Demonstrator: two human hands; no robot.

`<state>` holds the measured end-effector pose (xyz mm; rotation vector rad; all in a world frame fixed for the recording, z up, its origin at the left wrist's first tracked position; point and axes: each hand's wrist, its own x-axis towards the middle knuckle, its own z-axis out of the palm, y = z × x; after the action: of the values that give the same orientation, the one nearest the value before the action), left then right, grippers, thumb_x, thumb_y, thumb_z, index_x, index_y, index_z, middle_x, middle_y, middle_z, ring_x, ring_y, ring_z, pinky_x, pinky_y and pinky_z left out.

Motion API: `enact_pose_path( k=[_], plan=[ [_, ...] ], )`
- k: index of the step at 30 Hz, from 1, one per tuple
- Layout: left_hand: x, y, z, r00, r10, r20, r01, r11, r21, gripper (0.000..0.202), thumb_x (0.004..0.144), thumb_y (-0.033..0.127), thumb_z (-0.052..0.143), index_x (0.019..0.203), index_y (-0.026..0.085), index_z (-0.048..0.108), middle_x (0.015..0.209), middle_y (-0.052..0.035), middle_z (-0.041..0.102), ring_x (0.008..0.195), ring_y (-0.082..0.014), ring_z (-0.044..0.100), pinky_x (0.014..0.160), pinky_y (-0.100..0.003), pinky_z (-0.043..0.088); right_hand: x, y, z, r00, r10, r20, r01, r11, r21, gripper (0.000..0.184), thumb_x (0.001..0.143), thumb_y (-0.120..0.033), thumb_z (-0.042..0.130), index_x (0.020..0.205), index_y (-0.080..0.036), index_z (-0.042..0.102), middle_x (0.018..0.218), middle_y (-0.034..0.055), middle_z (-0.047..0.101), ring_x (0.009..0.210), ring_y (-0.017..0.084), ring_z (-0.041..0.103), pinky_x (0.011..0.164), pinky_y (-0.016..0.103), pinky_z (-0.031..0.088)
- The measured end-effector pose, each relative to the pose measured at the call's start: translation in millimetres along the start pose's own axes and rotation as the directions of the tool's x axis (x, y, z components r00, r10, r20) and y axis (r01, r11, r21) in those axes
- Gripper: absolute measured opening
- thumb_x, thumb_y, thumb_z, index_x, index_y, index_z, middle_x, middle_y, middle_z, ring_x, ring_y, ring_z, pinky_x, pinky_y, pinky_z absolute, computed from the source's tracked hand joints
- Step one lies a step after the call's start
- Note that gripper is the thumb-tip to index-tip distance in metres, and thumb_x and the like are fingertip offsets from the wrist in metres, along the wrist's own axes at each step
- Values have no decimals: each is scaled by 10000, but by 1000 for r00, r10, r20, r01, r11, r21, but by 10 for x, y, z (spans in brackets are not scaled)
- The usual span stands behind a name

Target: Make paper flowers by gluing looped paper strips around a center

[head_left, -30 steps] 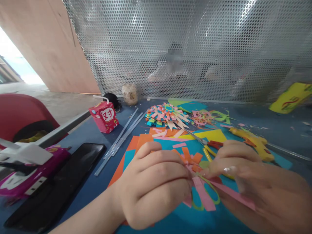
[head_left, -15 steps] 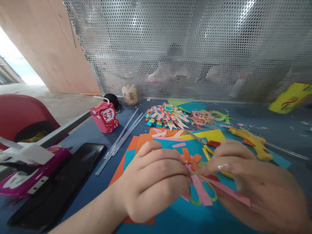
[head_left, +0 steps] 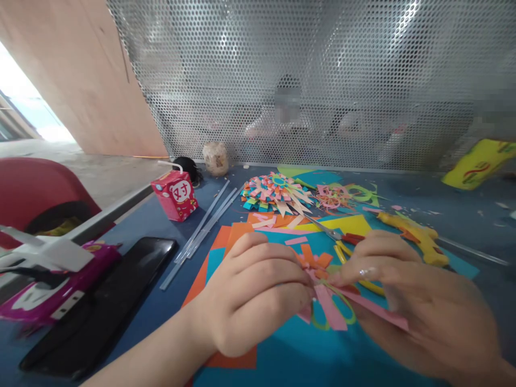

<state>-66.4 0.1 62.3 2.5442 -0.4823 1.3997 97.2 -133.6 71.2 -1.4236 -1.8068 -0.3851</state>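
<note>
My left hand (head_left: 252,293) is closed around a small paper craft piece (head_left: 316,269) made of orange and pink strips. My right hand (head_left: 407,293) pinches a long pink paper strip (head_left: 374,312) where it meets that piece. Both hands hover over teal paper (head_left: 306,349) and orange sheets (head_left: 231,236). A green paper ring (head_left: 334,320) lies under the strips. Scissors with red and yellow handles (head_left: 342,239) lie just beyond my right fingers.
A finished multicoloured paper rosette (head_left: 274,191) and cut scraps (head_left: 334,196) sit further back. A yellow glue gun (head_left: 419,239) is right, glue sticks (head_left: 205,226) and a red juice carton (head_left: 175,193) left, a black phone (head_left: 108,301) and a pink tool (head_left: 52,285) near left. Perforated metal screen (head_left: 322,80) behind.
Both hands have shifted slightly up and away with the paper piece; the pink strip has been drawn a little further in. The view has moved slightly.
</note>
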Motion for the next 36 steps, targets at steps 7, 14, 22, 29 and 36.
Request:
enact_pose_path(
  k=[7, 14, 22, 29, 36],
  plan=[
    [29, 17, -36, 1000, -22, 17, 22, 1000, 2, 134, 857, 136, 470, 859, 94, 597, 854, -71, 699, 894, -164, 615, 836, -334, 441, 40, -8, -23, 995, -99, -1, 98, 989, -115, 108, 751, -162, 538, 795, -196, 631, 673, 30, 611, 696, 148, 540, 593, 234, 475],
    [40, 9, -52, 997, -44, 69, 45, 999, -8, 112, 840, 130, 491, 887, 96, 587, 864, -80, 700, 889, -173, 617, 790, -329, 467, 10, -13, -15, 997, -65, 29, 65, 998, -21, 105, 736, -158, 554, 812, -220, 592, 715, 1, 601, 697, 131, 554, 628, 252, 459],
    [1, 0, -29, 997, -47, 57, 48, 999, -23, 113, 823, 109, 511, 908, 99, 585, 878, -96, 690, 906, -180, 612, 809, -334, 463, -27, 37, -2, 999, -37, 36, 35, 997, 71, 190, 701, -104, 577, 862, -204, 583, 766, 13, 573, 774, 138, 540, 672, 244, 458],
    [32, -25, 85, 864, -495, -91, 481, 865, -143, 118, 725, 93, 628, 788, 157, 551, 717, -23, 642, 687, -128, 617, 615, -239, 504, -7, 25, 0, 986, 33, -163, -2, 982, 189, 376, 687, -71, 576, 1010, -242, 485, 920, 35, 585, 861, 165, 557, 770, 287, 483],
    [-85, -76, 261, 405, -778, 481, 913, 369, -171, 93, 741, 221, 578, 785, 163, 520, 736, -23, 620, 596, -126, 605, 513, -234, 510, -46, 153, 29, 976, 161, -146, -71, 871, 485, 169, 873, -234, 415, 791, -237, 562, 736, 32, 535, 726, 174, 524, 683, 350, 447]
  ],
)
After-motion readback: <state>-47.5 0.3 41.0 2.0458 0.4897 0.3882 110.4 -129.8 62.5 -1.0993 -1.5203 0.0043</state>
